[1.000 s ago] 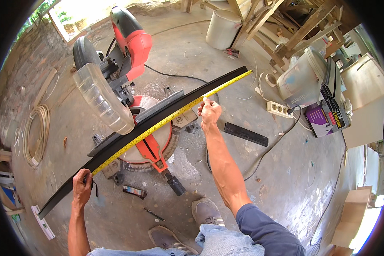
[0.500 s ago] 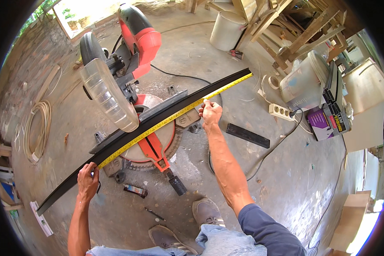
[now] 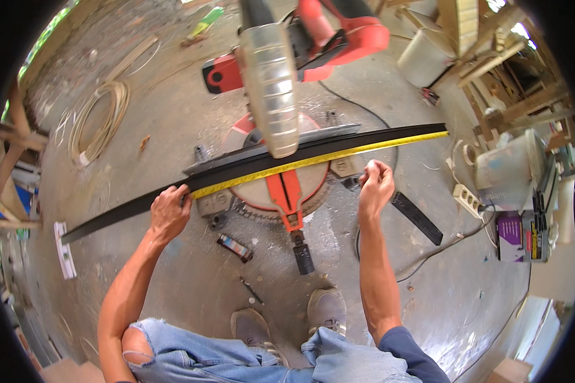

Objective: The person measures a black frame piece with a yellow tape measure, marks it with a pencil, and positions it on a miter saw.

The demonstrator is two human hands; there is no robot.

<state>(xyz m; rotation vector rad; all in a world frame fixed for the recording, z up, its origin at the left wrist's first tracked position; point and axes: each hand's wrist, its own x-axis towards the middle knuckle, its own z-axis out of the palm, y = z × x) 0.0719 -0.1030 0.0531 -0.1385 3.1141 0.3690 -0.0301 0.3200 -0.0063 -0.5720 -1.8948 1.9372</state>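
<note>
A long black strip (image 3: 128,203) lies across the miter saw (image 3: 286,191), along its grey fence. The yellow blade of a tape measure (image 3: 326,157) runs along the strip's near edge to its right end. My left hand (image 3: 170,210) is closed on the tape measure at the blade's left end, against the strip; the fingers hide the case. My right hand (image 3: 377,186) is just below the blade on the right, apart from it. Its fingers are curled in, with nothing visible in them. The saw's head, with a clear blade guard (image 3: 271,89), stands raised above the strip.
A short black offcut (image 3: 417,218) lies right of the saw. Near my shoes are a small tube-like pack (image 3: 235,247) and a pen-like stick (image 3: 251,290). A power strip (image 3: 467,200), a bucket (image 3: 508,167) and a box (image 3: 512,237) stand right; coiled cable (image 3: 100,122) lies left.
My right hand has come off the tape blade and moved just below it. My left hand stays at the blade's left end. The view has turned, shifting the saw to the right.
</note>
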